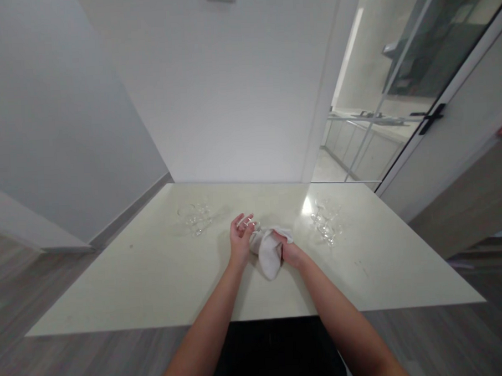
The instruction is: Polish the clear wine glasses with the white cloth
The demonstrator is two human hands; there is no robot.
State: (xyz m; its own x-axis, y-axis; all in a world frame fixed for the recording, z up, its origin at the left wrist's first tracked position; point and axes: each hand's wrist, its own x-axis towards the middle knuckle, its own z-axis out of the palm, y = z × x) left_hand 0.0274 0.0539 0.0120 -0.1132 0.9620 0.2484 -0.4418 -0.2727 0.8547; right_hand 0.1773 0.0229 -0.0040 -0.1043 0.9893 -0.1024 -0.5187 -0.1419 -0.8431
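Observation:
My left hand (240, 239) is closed around one end of a small clear glass (252, 223), whose exact shape is hard to make out. A pale cloth (270, 256) is bunched against the glass's other end, and its lower part hangs down over the table. My right hand (290, 249) grips this cloth from the right, its fingers partly hidden in the folds. Both hands are close together, just above the middle of the table.
On the white table (155, 281), several clear glasses (196, 217) stand to the left and another group of clear glasses (326, 221) to the right. A white wall (239, 111) borders the far edge. A glass-paned door (396, 93) is at the right.

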